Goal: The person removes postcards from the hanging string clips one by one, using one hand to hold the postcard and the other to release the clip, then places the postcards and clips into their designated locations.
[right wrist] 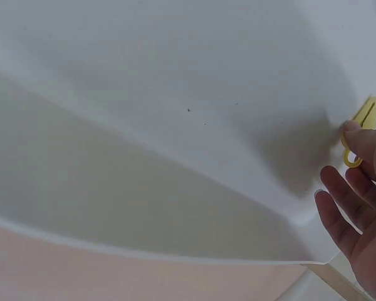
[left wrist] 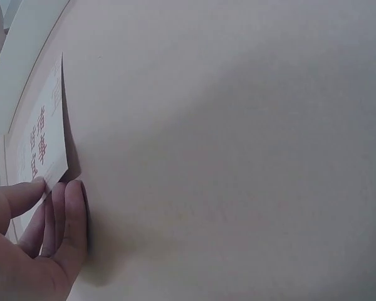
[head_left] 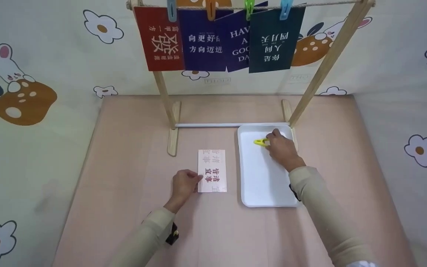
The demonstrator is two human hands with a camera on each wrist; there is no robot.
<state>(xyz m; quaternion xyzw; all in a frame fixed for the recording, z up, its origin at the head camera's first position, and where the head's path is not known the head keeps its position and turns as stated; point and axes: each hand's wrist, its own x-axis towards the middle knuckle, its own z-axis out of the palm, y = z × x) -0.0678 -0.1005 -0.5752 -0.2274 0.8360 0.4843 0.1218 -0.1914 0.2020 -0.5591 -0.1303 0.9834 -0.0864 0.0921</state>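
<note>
My left hand (head_left: 184, 185) pinches the left edge of a pale card (head_left: 212, 163) printed with red Chinese characters. In the left wrist view, the thumb lies on top of the card (left wrist: 47, 141) with fingers under its edge, and that edge is lifted above the table. Over the far end of a white tray (head_left: 265, 174), my right hand (head_left: 283, 148) holds a yellow clothespin (head_left: 261, 142). The right wrist view shows the clothespin (right wrist: 365, 119) between thumb and index finger, the other fingers spread loosely.
Behind the tray stands a wooden rack (head_left: 328, 63) with a rope on top. From it hang a red card (head_left: 163, 40), two dark blue cards and a dark green card (head_left: 276, 40), each under a coloured clothespin. A white bar (head_left: 209, 125) joins the rack's feet.
</note>
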